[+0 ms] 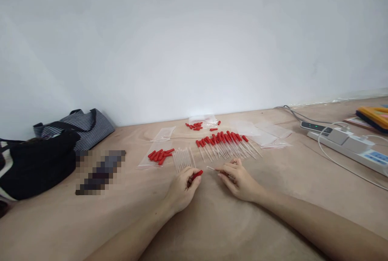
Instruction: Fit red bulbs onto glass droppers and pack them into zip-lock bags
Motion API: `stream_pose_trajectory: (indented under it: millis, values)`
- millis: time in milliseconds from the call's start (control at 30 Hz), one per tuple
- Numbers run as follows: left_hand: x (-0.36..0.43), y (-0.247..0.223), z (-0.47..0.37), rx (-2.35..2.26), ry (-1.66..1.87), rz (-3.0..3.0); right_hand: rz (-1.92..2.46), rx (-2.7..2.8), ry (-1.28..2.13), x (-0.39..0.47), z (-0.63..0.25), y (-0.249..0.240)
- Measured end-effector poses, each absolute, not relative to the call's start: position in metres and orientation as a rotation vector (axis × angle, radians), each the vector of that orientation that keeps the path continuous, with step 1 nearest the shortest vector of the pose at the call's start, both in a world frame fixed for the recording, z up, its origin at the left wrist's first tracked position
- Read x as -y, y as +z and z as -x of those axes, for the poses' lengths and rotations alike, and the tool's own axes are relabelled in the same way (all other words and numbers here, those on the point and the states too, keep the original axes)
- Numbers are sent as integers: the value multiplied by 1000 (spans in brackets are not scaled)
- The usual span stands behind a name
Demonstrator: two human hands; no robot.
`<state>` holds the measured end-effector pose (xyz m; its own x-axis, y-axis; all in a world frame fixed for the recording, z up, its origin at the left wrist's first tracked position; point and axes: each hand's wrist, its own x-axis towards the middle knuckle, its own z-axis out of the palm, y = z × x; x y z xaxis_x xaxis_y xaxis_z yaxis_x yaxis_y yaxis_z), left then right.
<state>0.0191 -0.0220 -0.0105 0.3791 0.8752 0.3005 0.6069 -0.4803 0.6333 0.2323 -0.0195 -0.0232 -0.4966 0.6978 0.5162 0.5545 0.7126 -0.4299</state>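
Two hands are recorded in the head view, the only view supplied, at the lower centre of the frame above a wooden surface (194, 228). The left hand (184, 185) is closed, with a red bulb (197, 174) pinched between thumb and fingers. The right hand (238, 181) is likewise closed, on a thin clear tube (211, 168).

Relation of note: the tube tip lies just right of the bulb's exposed end and slightly higher in the frame, apart from it by a narrow gap. The tube's long axis slopes from upper left to lower right, back into the right hand; the bulb's axis rises from lower left to upper right. The two axes therefore meet at an angle and are not in line. Which end of the bulb is open cannot be told.

Directly above the left hand, a group of uncapped tubes (183, 159) lies side by side, long axes near upright in the frame. Left of these, loose red bulbs (157, 156) rest on a clear plastic bag (142, 163); the left hand is nearer to both. Above the right hand, at centre, a row of red-capped tubes (228, 142) lies fanned, caps toward the upper edge.
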Motion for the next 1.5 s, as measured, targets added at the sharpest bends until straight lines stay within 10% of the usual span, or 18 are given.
stream_pose_trajectory:
  millis: [1500]
  values:
    - [32,-13,-23,-1184,872,-2687,1025,2412,83,28,-205,-19]
